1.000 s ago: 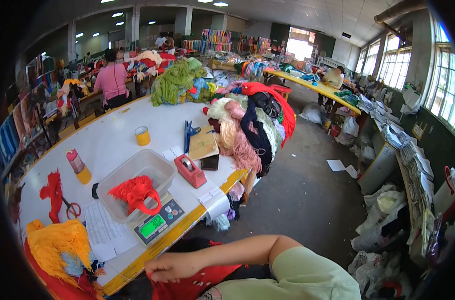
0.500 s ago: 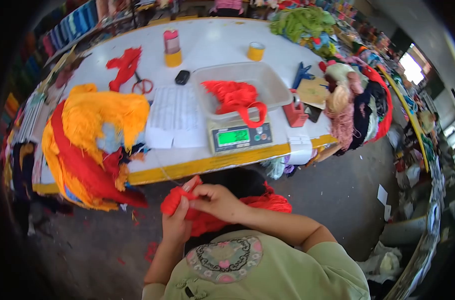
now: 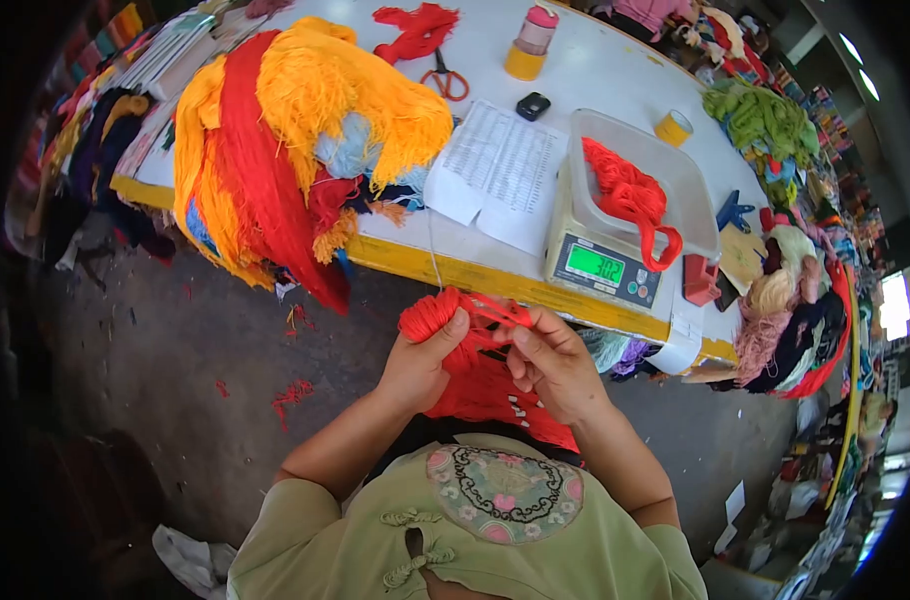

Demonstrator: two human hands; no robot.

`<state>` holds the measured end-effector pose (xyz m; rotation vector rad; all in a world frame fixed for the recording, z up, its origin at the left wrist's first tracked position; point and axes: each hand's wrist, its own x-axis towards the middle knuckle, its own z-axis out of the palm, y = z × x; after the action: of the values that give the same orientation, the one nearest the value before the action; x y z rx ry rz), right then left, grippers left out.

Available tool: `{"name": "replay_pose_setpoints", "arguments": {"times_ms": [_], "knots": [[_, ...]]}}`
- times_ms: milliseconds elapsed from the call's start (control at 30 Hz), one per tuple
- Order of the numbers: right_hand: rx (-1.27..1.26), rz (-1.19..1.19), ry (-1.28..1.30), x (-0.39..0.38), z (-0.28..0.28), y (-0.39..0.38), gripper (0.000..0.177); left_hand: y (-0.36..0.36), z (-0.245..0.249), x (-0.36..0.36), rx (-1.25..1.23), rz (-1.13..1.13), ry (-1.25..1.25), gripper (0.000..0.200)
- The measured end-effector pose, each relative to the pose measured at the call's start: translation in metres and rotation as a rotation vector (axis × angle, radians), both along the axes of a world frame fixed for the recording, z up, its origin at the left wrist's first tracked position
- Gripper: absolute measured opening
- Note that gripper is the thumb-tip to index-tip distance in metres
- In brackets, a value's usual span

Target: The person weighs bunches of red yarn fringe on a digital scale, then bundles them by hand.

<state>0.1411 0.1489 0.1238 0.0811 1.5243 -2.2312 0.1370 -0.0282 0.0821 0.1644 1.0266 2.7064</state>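
In front of my chest, my left hand (image 3: pixel 417 362) is closed around a wound bundle of red yarn (image 3: pixel 430 314), thumb pressed along its side. My right hand (image 3: pixel 557 362) is to the right of it, fingers curled and pinching a few red strands (image 3: pixel 490 309) stretched from the bundle. Below both hands, more loose red yarn (image 3: pixel 500 395) lies across my lap. A digital scale (image 3: pixel 605 265) stands at the table edge, its green display lit. On it rests a clear plastic tub (image 3: pixel 690 215) with a red yarn skein (image 3: pixel 625 185) inside, one loop hanging over the rim.
Yellow and red yarn hanks (image 3: pixel 275 130) drape over the table's left edge. Printed sheets (image 3: pixel 500 170), red-handled scissors (image 3: pixel 447 82), a black key fob (image 3: pixel 533 106) and a bottle (image 3: pixel 532 42) lie or stand behind. More yarn (image 3: pixel 775 290) is piled on the right. Red scraps (image 3: pixel 293 392) litter the floor.
My hands have moved apart, the right one drawing red strands out from the bundle in the left. The view has turned, so the table appears further right and tilted.
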Motion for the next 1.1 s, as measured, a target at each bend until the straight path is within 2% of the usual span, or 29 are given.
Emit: {"name": "replay_pose_setpoints", "arguments": {"times_ms": [100,200,233,400,433,533,600,700,833,867,900,933,967,1000,1067,1100], "knots": [[0.078,0.018,0.045,-0.005,-0.005,0.002,0.011,-0.001,-0.005,0.0,0.088,-0.086,-0.026,0.033],[0.523,0.089,0.489,-0.005,-0.019,-0.004,0.009,0.001,-0.001,0.003,0.07,-0.1,-0.054,0.033],[0.577,0.114,0.506,-0.005,-0.015,-0.004,0.01,0.0,0.0,0.003,0.083,-0.092,-0.069,0.033],[0.283,0.115,0.13,-0.004,0.002,-0.007,0.013,-0.006,-0.001,0.003,0.131,-0.065,-0.113,0.03],[0.195,0.11,0.036,-0.005,0.003,-0.007,0.014,-0.008,-0.002,0.003,0.097,-0.053,-0.094,0.028],[0.038,0.151,-0.02,-0.006,0.001,-0.007,0.018,-0.011,-0.004,0.003,-0.059,-0.005,0.006,0.023],[0.009,0.153,-0.051,-0.006,-0.001,-0.009,0.017,-0.013,-0.01,0.002,-0.236,0.042,0.13,0.018],[-0.039,0.134,-0.086,-0.007,-0.001,-0.011,0.017,-0.015,-0.01,0.004,-0.235,0.055,0.071,0.013],[-0.004,0.107,-0.108,-0.01,0.013,-0.019,0.016,-0.024,-0.002,0.002,-0.078,0.12,0.134,0.016],[0.033,0.266,-0.084,-0.013,0.008,-0.01,0.016,-0.028,-0.003,0.001,-0.031,0.136,0.122,0.017],[0.227,0.443,0.035,-0.013,0.01,-0.012,0.016,-0.034,-0.005,-0.001,0.018,0.148,0.114,0.018],[0.426,0.615,0.156,-0.013,0.013,-0.014,0.017,-0.045,-0.011,0.002,-0.008,0.074,-0.004,0.019],[0.49,0.726,0.345,-0.014,0.008,-0.011,0.021,-0.063,-0.023,0.01,-0.036,-0.005,-0.119,0.02],[0.451,0.744,0.36,-0.016,0.028,-0.011,0.022,-0.084,-0.038,0.017,-0.069,-0.087,-0.234,0.022],[0.385,0.645,0.21,-0.024,0.066,0.006,0.021,-0.134,-0.088,0.026,-0.15,-0.489,-0.271,0.021],[0.242,0.541,0.14,-0.029,0.074,0.024,0.018,-0.152,-0.126,0.036,-0.245,-0.431,-0.364,0.021]]}}
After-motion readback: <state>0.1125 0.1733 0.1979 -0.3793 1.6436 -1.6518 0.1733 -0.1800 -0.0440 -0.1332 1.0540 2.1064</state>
